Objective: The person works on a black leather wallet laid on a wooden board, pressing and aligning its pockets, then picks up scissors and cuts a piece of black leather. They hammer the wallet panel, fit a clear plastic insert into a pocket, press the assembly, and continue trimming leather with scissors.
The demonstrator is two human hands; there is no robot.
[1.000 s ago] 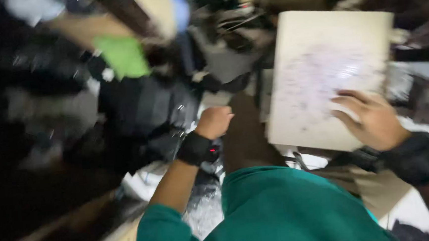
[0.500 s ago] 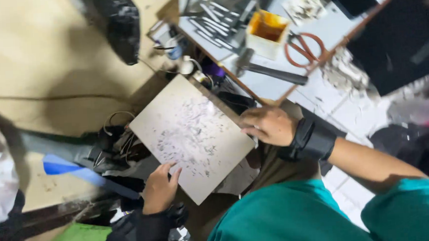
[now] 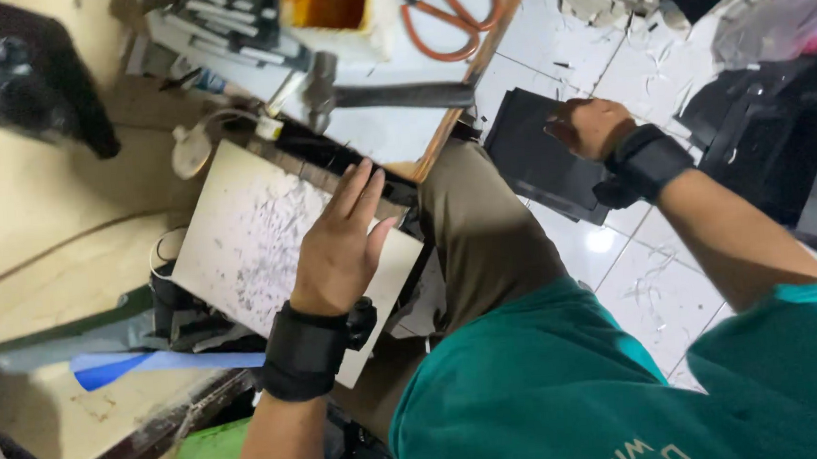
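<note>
Two hands, each on its own thing: my left hand (image 3: 339,248) lies flat and open, fingers stretched, palm pressing the white scratched board (image 3: 249,244) that rests tilted over my knee. My right hand (image 3: 591,126) reaches out to the black sheet (image 3: 537,160) lying on the white tiled floor (image 3: 618,254), fingers curled onto its upper edge; whether they actually pinch it I cannot tell. A hammer (image 3: 381,94) and orange-handled scissors (image 3: 443,24) lie on the low table beyond the board

left hand (image 3: 339,248) flat on white board (image 3: 239,245) | right hand (image 3: 586,124) on black sheet (image 3: 537,160)
</note>
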